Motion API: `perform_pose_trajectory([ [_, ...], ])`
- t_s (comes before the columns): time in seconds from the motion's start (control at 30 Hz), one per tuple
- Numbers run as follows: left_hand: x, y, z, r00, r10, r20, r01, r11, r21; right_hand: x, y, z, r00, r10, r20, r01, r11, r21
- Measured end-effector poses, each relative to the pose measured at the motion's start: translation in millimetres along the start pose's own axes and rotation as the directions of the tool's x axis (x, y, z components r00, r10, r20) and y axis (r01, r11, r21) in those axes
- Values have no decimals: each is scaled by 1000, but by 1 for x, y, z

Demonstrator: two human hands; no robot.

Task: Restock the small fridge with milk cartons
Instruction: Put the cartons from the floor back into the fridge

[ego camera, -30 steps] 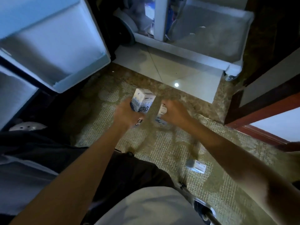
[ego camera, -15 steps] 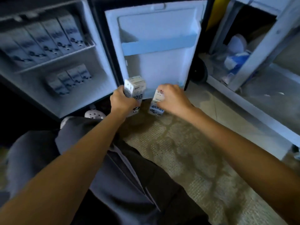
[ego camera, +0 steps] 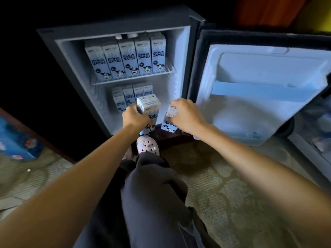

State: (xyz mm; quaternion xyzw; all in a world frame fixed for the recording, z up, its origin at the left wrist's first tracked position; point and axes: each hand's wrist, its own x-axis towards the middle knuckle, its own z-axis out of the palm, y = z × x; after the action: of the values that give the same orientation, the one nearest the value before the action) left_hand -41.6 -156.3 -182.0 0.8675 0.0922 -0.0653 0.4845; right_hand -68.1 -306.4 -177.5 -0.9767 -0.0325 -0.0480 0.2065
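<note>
The small fridge (ego camera: 180, 56) stands open in front of me. Several blue-and-white milk cartons (ego camera: 132, 59) line its upper wire shelf, and several more (ego camera: 125, 96) stand at the back of the lower compartment. My left hand (ego camera: 136, 119) grips two cartons held together (ego camera: 149, 106), upright, at the mouth of the lower compartment. My right hand (ego camera: 186, 116) grips one carton (ego camera: 170, 120) from above, just right of the left pair, at the fridge's front edge.
The fridge door (ego camera: 265, 93) hangs open to the right with a pale blue door shelf. My knee and a pink perforated clog (ego camera: 147, 144) are right below the hands. A blue box (ego camera: 16, 142) lies at the left on the patterned carpet (ego camera: 223, 194).
The view has swung from the floor and the cart to face the open fridge. Both hands, still holding cartons, have moved to the front of the lower compartment.
</note>
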Motion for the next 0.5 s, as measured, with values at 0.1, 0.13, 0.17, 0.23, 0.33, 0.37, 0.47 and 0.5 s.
perform_pose_trajectory([
  [0.1,27,-14,-6,999,-37,-22,37,999,-4,30,-9,16,999,-47,23,48,998,-28],
  [0.13,37,-20,-7,999,-42,-29,43,999,8,40,-12,23,998,-59,35,60,998,-25],
  [0.17,46,-25,-8,998,-47,-35,47,999,18,50,-14,30,997,-67,44,68,997,-24],
  [0.23,63,-35,-8,997,-61,-36,62,998,19,70,-18,45,995,-77,57,79,996,-42],
  [0.33,88,-49,-9,997,-74,-35,74,997,18,98,-22,68,992,-85,92,92,993,-69],
  [0.37,97,-54,-10,996,-83,-42,84,996,17,107,-23,76,991,-82,109,92,992,-85],
  [0.47,121,-67,-12,989,-137,-63,138,990,21,133,-24,98,984,-92,154,109,988,-107],
  [0.5,129,-72,-13,986,-153,-61,155,988,23,141,-24,105,981,-93,167,112,988,-106],
])
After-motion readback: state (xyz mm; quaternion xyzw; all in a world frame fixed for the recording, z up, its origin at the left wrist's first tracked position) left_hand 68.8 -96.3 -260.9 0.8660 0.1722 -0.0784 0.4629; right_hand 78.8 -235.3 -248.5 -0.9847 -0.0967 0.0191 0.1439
